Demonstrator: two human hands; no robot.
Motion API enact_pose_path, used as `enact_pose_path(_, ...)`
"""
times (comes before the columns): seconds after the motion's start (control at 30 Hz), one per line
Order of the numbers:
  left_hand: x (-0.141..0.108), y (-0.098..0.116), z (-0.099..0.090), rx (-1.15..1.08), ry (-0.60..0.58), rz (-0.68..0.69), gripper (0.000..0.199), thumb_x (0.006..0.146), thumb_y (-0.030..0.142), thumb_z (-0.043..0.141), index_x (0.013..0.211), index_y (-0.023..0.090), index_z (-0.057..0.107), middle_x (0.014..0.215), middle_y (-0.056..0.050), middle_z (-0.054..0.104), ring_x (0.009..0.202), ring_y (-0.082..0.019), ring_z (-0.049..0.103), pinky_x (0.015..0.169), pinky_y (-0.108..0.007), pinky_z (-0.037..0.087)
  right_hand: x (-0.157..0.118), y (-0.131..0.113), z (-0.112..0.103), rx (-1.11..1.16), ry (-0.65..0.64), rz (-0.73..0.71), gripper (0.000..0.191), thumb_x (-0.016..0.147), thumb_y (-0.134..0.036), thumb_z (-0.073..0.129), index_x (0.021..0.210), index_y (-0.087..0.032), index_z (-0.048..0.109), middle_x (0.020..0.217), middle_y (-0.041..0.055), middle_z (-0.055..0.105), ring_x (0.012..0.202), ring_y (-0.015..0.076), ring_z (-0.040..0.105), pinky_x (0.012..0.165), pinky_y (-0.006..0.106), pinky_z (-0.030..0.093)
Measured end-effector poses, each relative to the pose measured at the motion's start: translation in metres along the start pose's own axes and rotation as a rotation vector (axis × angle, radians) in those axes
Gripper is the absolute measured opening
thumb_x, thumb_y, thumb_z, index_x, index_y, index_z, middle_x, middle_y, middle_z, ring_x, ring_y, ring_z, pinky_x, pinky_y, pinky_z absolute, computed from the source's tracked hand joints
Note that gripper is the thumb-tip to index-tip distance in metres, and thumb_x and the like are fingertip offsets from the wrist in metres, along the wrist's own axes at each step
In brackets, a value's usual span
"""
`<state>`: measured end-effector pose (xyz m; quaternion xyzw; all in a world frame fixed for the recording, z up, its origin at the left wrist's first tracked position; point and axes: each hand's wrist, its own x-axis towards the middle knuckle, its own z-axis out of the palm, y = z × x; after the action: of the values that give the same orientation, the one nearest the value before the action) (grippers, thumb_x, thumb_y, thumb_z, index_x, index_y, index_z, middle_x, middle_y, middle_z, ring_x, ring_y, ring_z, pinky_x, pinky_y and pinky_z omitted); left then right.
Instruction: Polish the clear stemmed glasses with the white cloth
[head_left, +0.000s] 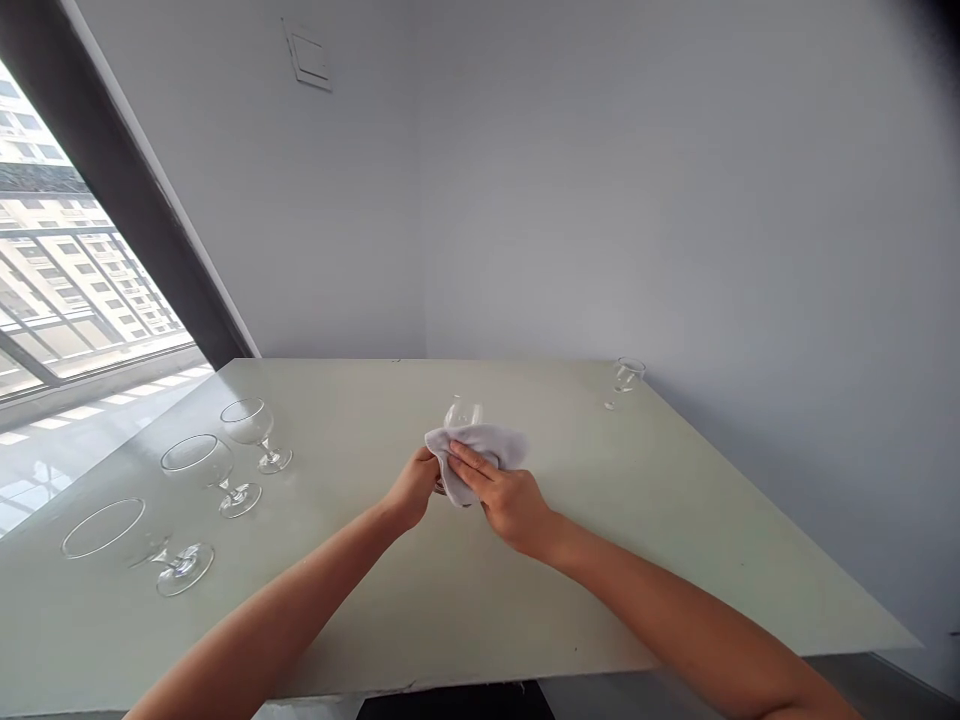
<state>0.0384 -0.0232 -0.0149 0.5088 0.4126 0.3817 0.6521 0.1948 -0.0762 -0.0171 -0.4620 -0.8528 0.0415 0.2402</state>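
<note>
A clear wine glass (463,412) is held up over the middle of the table, its rounded bowl showing above a white cloth (487,440). My left hand (412,490) is closed on the glass from the left, its fingertips partly hidden behind the cloth. With its fingers pressed on the cloth, my right hand (510,500) grips it against the front of the glass. The cloth's right edge is smeared by motion. Most of the glass's stem and foot is covered.
Along the left side of the pale table (420,620) stand three stemmed glasses: a near one (180,570), a middle one (240,498) and a far one (274,458). Another small glass (628,376) is at the far right corner. Grey walls (600,200) border the back and right.
</note>
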Motion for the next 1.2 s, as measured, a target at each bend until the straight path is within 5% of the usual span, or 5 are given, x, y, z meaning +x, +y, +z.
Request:
enact_pose_path(0.27, 0.017, 0.005, -0.016, 0.060, 0.262, 0.256, 0.036, 0.076, 0.040, 0.050, 0.106, 0.020, 0.051, 0.082, -0.002, 0.058, 0.074, -0.012, 0.052, 0.065, -0.024, 0.042, 0.001, -0.006, -0.036, 0.322, -0.380, 0.074, 0.047, 0.071, -0.049, 0.060, 0.115, -0.031, 0.056, 0.124, 0.0019, 0.052, 0.093, 0.0212, 0.058, 0.075, 0.030, 0.044)
enact_pose_path(0.47, 0.023, 0.009, 0.000, 0.271, 0.277, 0.386, 0.036, 0.079, 0.041, 0.049, 0.110, 0.025, 0.050, 0.095, -0.004, 0.063, 0.088, -0.017, 0.056, 0.069, -0.027, 0.043, 0.038, 0.022, -0.028, 0.495, 0.092, 0.408, 0.028, 0.077, -0.036, 0.055, 0.098, -0.020, 0.064, 0.082, 0.0018, 0.061, 0.062, 0.0104, 0.050, 0.061, 0.024, 0.040)
enact_pose_path(0.7, 0.037, 0.017, 0.038, 0.407, 0.237, 0.466, 0.037, 0.082, 0.035, 0.045, 0.118, 0.027, 0.046, 0.113, -0.005, 0.058, 0.102, -0.020, 0.054, 0.087, -0.034, 0.040, 0.065, 0.046, 0.010, 0.653, 0.233, 0.423, 0.022, 0.077, -0.033, 0.051, 0.078, -0.016, 0.065, 0.065, -0.0017, 0.057, 0.058, 0.0103, 0.048, 0.055, 0.021, 0.037)
enact_pose_path(1.03, 0.018, -0.050, 0.007, 1.024, -0.033, 0.372, 0.036, 0.082, 0.038, 0.044, 0.114, 0.025, 0.053, 0.130, -0.004, 0.046, 0.122, -0.023, 0.037, 0.098, -0.039, 0.033, 0.014, 0.187, -0.032, 0.150, 0.337, 0.980, 0.016, 0.076, -0.024, 0.047, 0.069, -0.015, 0.059, 0.075, 0.0052, 0.061, 0.071, 0.0156, 0.055, 0.066, 0.024, 0.038)
enact_pose_path(1.2, 0.017, -0.050, 0.008, 1.055, -0.043, 0.365, 0.027, 0.083, 0.033, 0.042, 0.101, 0.025, 0.060, 0.125, -0.002, 0.050, 0.117, -0.021, 0.042, 0.093, -0.036, 0.037, -0.002, 0.236, -0.039, 0.038, 0.293, 1.208, 0.013, 0.076, -0.022, 0.048, 0.073, -0.014, 0.058, 0.073, 0.0072, 0.060, 0.068, 0.0174, 0.056, 0.058, 0.024, 0.037)
